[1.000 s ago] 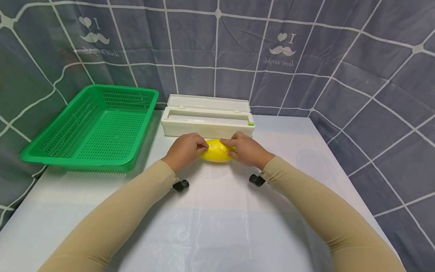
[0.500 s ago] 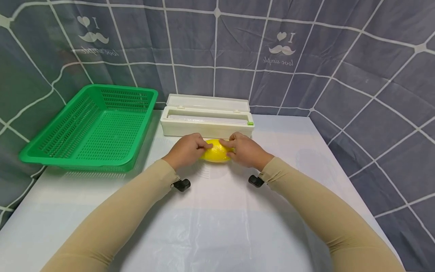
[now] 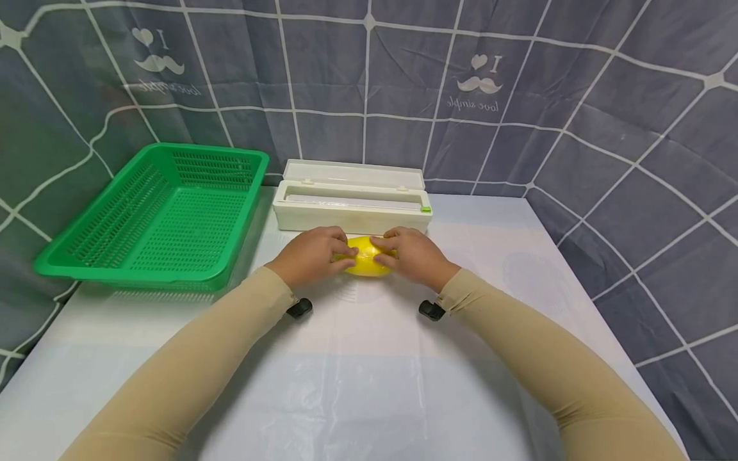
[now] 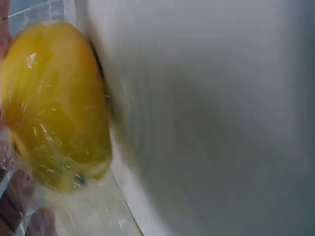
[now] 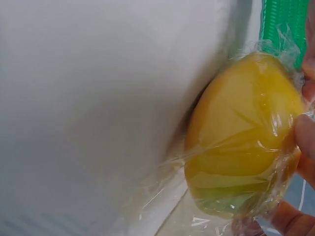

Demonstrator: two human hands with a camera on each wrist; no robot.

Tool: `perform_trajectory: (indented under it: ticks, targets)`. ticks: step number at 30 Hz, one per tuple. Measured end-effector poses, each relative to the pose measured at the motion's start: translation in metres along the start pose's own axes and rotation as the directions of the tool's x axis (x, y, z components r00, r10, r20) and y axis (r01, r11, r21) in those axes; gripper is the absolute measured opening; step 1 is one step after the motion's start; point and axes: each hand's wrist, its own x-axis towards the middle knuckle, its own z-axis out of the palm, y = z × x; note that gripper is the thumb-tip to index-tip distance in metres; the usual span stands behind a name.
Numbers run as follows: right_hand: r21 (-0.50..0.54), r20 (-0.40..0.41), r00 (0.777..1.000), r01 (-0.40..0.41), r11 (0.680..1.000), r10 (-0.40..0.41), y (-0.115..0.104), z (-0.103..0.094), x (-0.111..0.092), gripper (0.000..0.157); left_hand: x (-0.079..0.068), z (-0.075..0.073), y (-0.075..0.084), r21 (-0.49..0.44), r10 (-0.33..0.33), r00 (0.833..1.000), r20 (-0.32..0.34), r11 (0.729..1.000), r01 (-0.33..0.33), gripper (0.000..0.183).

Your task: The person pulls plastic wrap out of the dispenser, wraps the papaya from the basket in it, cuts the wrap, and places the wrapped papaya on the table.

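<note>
A yellow oval fruit (image 3: 367,259) with a greenish end lies on the table, wrapped in clear cling film (image 5: 261,147). Its kind is not certain. Around its left end my left hand (image 3: 311,256) curls thumb and fingers, holding fruit and film together. My right hand (image 3: 418,256) grips the right end, thumb and fingers on the film. Wrinkled loose film shows at the fruit (image 4: 56,98) in both wrist views, and some fingers are seen only through it. The fruit's underside is hidden.
Just behind the fruit stands a white cling film dispenser (image 3: 352,221), lid raised, a film roll inside and a green slider at its right end. A green perforated basket (image 3: 236,246) sits at the left. A grey checked curtain (image 3: 328,141) borders the white table (image 3: 369,397).
My left hand shifts slightly left, its thumb moving off the fruit's top to its lower left side. My right hand's fingers shift a little over the film. The fruit stays nearly in place.
</note>
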Motion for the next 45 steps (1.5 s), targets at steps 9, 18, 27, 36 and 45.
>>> perform_trajectory:
  ticks: [9,18,27,36,45]
  targets:
    - [0.039,-0.002,1.000,0.021,0.999,-0.021,0.003,0.000,0.001,0.051,0.007,0.004,0.008,0.082,0.062,0.998,-0.023,0.995,-0.060,0.018]
    - [0.136,0.043,0.999,-0.003,0.991,-0.002,0.011,0.000,0.000,0.061,0.000,0.007,0.011,0.196,0.066,0.997,-0.046,0.979,-0.056,0.020]
    - [0.249,0.071,0.997,-0.045,0.967,0.028,0.015,0.007,-0.001,0.071,-0.011,0.008,0.017,0.254,-0.045,0.999,0.007,0.966,0.042,0.043]
    - [0.277,0.002,0.997,-0.080,0.957,0.082,0.008,0.019,-0.005,0.073,-0.014,0.016,0.023,0.113,-0.175,0.977,0.121,0.980,0.161,0.072]
    - [0.302,-0.050,0.981,-0.166,0.939,0.189,-0.007,0.029,-0.016,0.078,-0.014,0.021,0.025,-0.078,-0.170,0.975,0.146,0.980,0.183,0.080]
